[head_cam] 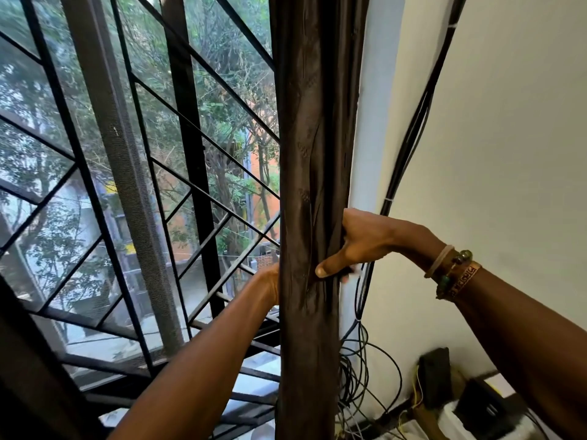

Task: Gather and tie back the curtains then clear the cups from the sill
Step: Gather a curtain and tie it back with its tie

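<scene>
2 hands flank the gathered brown curtain [311, 154] hanging at centre: right hand [359, 246] clasps it from 3 o'clock, thumb across the folds; left hand [269, 284] reaches behind from 9 o'clock, fingers hidden, grip impossible to tell.

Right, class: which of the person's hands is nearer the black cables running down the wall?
Right. The right hand grips the curtain on its wall side, just beside the cables; the left hand is at the curtain's window side, fingers hidden behind it.
</scene>
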`<state>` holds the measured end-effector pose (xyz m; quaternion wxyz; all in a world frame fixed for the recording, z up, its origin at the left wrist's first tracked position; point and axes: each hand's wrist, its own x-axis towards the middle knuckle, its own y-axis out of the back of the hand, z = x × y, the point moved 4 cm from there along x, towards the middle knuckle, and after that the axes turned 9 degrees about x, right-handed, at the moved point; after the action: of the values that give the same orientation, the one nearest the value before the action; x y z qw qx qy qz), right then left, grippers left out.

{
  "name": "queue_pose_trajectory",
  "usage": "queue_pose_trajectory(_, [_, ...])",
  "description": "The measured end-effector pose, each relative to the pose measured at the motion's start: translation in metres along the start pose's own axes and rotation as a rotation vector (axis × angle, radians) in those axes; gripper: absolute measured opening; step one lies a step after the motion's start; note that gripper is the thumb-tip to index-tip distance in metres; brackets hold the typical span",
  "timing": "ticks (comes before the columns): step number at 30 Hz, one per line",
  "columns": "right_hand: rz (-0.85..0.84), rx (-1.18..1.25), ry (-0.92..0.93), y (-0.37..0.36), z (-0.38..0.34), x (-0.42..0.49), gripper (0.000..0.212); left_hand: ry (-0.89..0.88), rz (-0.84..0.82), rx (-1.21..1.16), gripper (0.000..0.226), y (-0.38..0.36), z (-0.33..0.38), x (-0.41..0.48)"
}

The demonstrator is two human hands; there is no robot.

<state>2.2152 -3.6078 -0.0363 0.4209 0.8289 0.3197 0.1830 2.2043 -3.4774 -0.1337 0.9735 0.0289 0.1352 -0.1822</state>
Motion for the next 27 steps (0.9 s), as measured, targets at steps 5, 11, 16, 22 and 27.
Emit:
queue_pose_trajectory(5, [0.083,-0.056,0.060,0.000,-0.003,-0.006,0.050,-0.154,0.275,-0.273,0.032,0.019,0.005,0.016])
queue_pose_trajectory(11, [0.153,0.051,-0.021,-0.005,0.011,-0.015,0.022,-0.342,0.785,-0.627,0.033,0.065,0.001,0.008])
queue_pose_trajectory(16, [0.237,0.162,-0.079,-0.011,0.027,-0.011,0.035,-0.484,0.648,-0.665,0.010,0.061,0.011,-0.014])
queue_pose_trajectory(22, [0.614,0.063,-0.241,-0.016,0.051,0.004,0.045,-0.579,0.478,-0.472,0.009,0.041,0.018,-0.035])
queue_pose_trajectory(27, [0.762,0.137,-0.299,-0.012,0.053,-0.001,0.053,-0.558,0.618,-0.621,0.008,0.048,0.011,-0.039])
